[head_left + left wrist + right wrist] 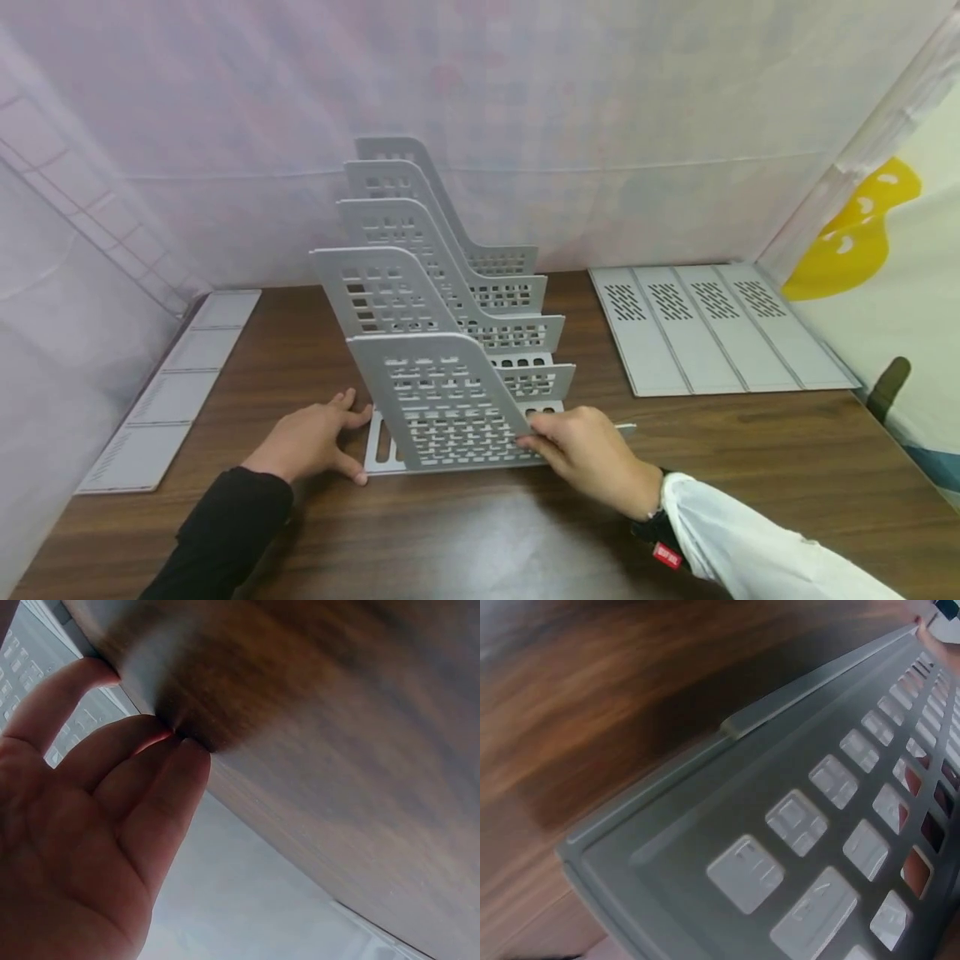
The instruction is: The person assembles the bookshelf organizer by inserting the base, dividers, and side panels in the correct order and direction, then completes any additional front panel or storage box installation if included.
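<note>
Grey perforated panels stood one behind another at the centre of the frame, and I was holding the nearest, a tall-backed file-rack divider [438,404]. Its lower edge, the long axis, ran left to right across the lower centre; its high end was on the left and its low end on the right. My right hand [588,458], the nearer to that low end, pinched the sloping edge between thumb and fingers. My left hand [315,437] lay just left of the rack with fingers spread, thumb touching the near left corner of the slotted base plate [384,467]. So the divider stood between my hands, upright above the base's near edge; I could not tell whether it was fully seated. Four matching dividers [375,209] rose behind it, towards the upper centre. Flat grey panels lay on the dark wooden table [285,342]: a vented row [678,350] at the right, a narrower row [180,387] at the left. Pale fabric [637,100] filled the top.
</note>
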### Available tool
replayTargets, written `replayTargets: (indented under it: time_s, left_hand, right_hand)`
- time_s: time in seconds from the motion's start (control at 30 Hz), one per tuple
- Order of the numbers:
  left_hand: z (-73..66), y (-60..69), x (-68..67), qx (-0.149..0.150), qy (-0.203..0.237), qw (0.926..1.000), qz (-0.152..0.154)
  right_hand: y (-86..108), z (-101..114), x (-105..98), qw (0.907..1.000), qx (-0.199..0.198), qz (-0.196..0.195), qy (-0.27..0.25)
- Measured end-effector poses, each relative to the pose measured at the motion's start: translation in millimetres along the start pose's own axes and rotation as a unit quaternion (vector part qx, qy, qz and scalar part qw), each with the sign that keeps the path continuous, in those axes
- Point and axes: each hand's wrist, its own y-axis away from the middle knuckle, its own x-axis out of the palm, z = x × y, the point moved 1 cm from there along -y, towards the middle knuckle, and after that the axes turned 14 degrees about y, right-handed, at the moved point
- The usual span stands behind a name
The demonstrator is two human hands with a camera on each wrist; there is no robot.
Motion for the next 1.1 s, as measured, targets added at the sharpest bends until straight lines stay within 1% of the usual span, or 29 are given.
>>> replayTargets:
  time_s: [0.1, 0.2, 0.4, 0.57, 0.77, 0.83, 1.03, 1.1]
  left_hand:
    - [-0.9, -0.6, 0.2, -0.002, 0.002, 1.0000, -0.002]
    - [-1.5, -1.2, 0.4, 0.000, 0.002, 1.0000, -0.008]
    - [-2.3, -2.2, -0.4, 0.012, -0.017, 0.9995, -0.022]
    - [-1.5, -3.8, 0.0, 0.023, -0.035, 0.9985, -0.035]
    - [-0.1, -3.0, 2.2, 0.042, -0.035, 0.9957, -0.075]
    - [-0.1, -2.2, 2.6, 0.043, -0.036, 0.9948, -0.085]
    - [-0.9, -1.8, 0.8, 0.042, -0.025, 0.9945, -0.092]
    - [-0.7, -2.5, 0.3, 0.047, -0.026, 0.9938, -0.098]
  right_hand:
    - [-2.2, 4.7, 1.5, 1.0000, 0.006, 0.002, 0.001]
    - [-3.6, 8.2, 2.7, 0.9999, 0.008, -0.005, 0.006]
    - [-6.3, 14.3, 5.7, 0.9996, -0.001, -0.023, 0.015]
    - [-8.7, 18.4, 7.1, 0.9991, 0.003, -0.035, 0.023]
    - [-12.5, 24.5, 10.6, 0.9994, 0.005, -0.027, 0.021]
    - [-14.0, 26.9, 11.5, 0.9994, 0.007, -0.022, 0.024]
    - [-17.5, 32.2, 13.7, 0.9995, 0.011, -0.021, 0.021]
    - [-18.5, 33.9, 14.1, 0.9994, 0.014, -0.024, 0.021]
